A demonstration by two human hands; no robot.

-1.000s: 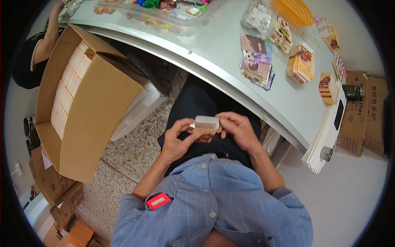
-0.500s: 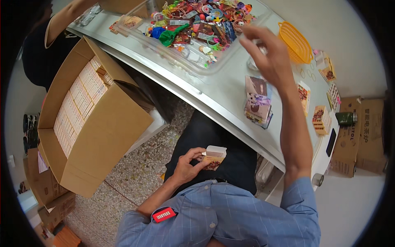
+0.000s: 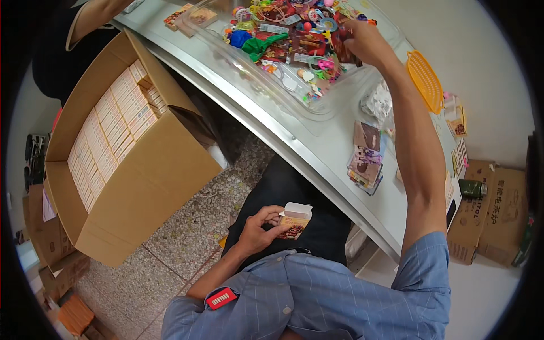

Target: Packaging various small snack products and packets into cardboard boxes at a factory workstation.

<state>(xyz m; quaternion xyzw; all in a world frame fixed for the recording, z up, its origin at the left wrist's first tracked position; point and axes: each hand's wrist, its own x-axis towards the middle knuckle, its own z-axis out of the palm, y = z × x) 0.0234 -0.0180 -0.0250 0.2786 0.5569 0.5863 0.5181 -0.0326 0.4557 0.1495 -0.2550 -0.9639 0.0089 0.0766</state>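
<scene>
My left hand holds a small yellow-and-white carton above my lap. The carton's top flap stands up and its upper end is open. My right arm stretches across the table to a clear plastic bin. There my right hand has its fingers bent around a dark red packet at the right side of the pile; its fingertips are partly hidden. Around it lie colourful small trinkets, more packets and a green balloon-like piece.
A stack of picture cards and a crinkled clear bag lie right of the bin. Beyond my arm stands a yellow basket. At left, a large carton holds rows of small boxes. A co-worker's arm shows at upper left.
My right hand has moved forward and down from above the bin's right edge into the trinkets, and now closes on a packet. My left hand still holds the carton. The view has shifted slightly.
</scene>
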